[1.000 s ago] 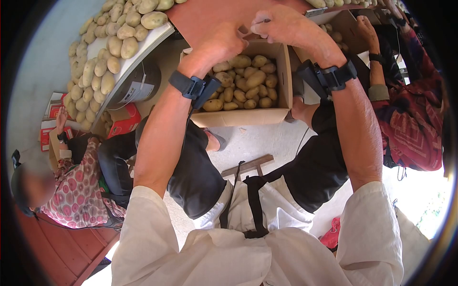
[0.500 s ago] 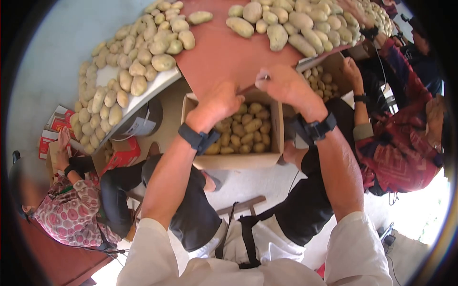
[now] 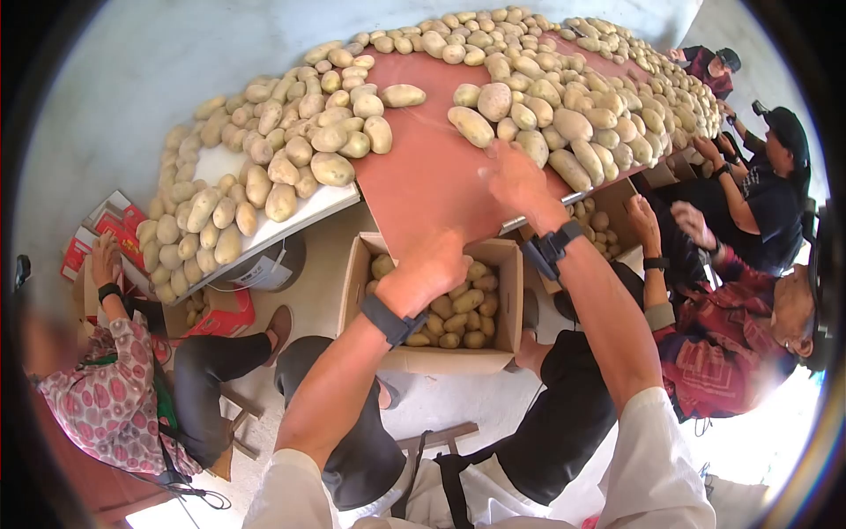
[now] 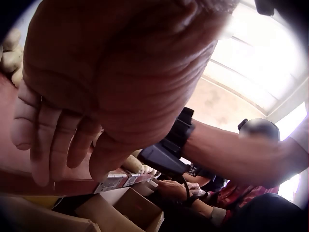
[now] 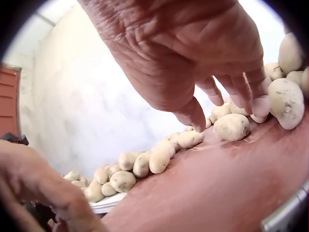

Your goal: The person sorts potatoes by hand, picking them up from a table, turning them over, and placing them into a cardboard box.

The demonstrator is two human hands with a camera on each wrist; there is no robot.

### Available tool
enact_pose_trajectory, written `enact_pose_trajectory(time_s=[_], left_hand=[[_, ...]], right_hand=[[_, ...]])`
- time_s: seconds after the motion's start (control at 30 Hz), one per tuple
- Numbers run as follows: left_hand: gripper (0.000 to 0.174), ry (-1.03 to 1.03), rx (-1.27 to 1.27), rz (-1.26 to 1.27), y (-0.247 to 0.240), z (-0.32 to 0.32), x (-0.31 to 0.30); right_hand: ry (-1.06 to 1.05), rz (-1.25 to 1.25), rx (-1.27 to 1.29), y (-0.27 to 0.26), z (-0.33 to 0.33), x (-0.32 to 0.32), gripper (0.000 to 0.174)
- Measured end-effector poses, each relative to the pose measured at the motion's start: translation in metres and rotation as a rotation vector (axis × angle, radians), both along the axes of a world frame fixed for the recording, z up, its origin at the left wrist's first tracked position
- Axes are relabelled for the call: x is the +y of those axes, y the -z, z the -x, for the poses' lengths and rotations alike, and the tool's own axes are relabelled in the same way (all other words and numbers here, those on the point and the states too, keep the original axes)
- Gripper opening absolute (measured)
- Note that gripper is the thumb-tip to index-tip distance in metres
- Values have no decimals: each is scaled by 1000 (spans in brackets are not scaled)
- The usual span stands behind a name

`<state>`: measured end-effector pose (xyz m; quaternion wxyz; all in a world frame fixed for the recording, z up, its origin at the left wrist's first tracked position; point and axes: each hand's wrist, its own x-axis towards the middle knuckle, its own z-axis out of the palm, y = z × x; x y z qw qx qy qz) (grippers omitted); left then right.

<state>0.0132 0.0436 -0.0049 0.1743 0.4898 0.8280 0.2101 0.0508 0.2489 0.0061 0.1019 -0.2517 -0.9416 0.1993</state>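
My right hand (image 3: 522, 183) reaches over the red tabletop (image 3: 423, 181) to the near edge of a potato heap (image 3: 608, 110). In the right wrist view its fingers (image 5: 260, 104) are spread and point down, close to a pale potato (image 5: 231, 127), with nothing in the grasp. My left hand (image 3: 427, 271) hovers over the near side of a cardboard box (image 3: 427, 360) at the table's edge. Its fingers (image 4: 58, 140) hang loosely bent and hold nothing in the left wrist view. Several potatoes (image 3: 458, 309) lie in the box, partly hidden by that hand.
Another potato heap (image 3: 291, 132) covers the white board at the left. A metal strip (image 3: 513, 225) runs along the table's near right edge. A bucket (image 3: 278, 264) stands below the left board. People sit on both sides; a second potato box (image 3: 592, 225) is to the right.
The head view has tilted up, showing more of the table and its potatoes. My hands have moved apart: the right has gone forward to the heap, the left stays over the box.
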Motion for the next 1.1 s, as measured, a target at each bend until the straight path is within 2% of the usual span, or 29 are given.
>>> enact_pose_trajectory(time_s=[0.07, 0.17, 0.3, 0.33, 0.43, 0.63, 0.7, 0.8, 0.83, 0.9, 0.93, 1.0, 1.03, 1.1], left_hand=[[25, -1, -19, -47, 3, 2, -2], [24, -18, 28, 5, -1, 5, -6], [25, -55, 25, 47, -6, 11, -12], [26, -56, 47, 34, -6, 12, -14], [27, -64, 59, 45, -10, 16, -18], [30, -121, 8, 126, -19, 25, -24], [31, -124, 12, 121, -22, 26, -29], [34, -165, 38, 112, -19, 27, -38], [34, -162, 34, 109, -17, 28, -41], [26, -200, 83, 54, -13, 27, -48], [27, -203, 72, 35, -12, 28, -54], [30, -224, 59, 60, -14, 28, -61], [30, -230, 57, 62, -16, 28, -63], [30, -260, 41, 102, -19, 29, -67]], right_hand=[[94, -63, 16, 0, 27, 7, 49], [121, -168, -26, 5, 62, 16, 55], [124, -362, -108, 36, 103, 33, 51], [131, -451, -32, 42, 106, 30, 35], [168, -521, -74, 45, 115, 33, 31], [10, -555, 3, 48, 72, 2, 31], [26, -550, 17, 48, 49, -19, 36], [-84, -470, -64, 29, 7, -53, 51], [-81, -473, -69, 27, -2, -55, 51], [-141, -336, 12, 30, -25, -62, 60], [-142, -327, -6, 35, -33, -57, 60], [-200, 178, 24, 40, -36, -39, 66], [-206, 179, 22, 29, -43, -46, 66], [31, 722, -32, 5, -57, -56, 66]])
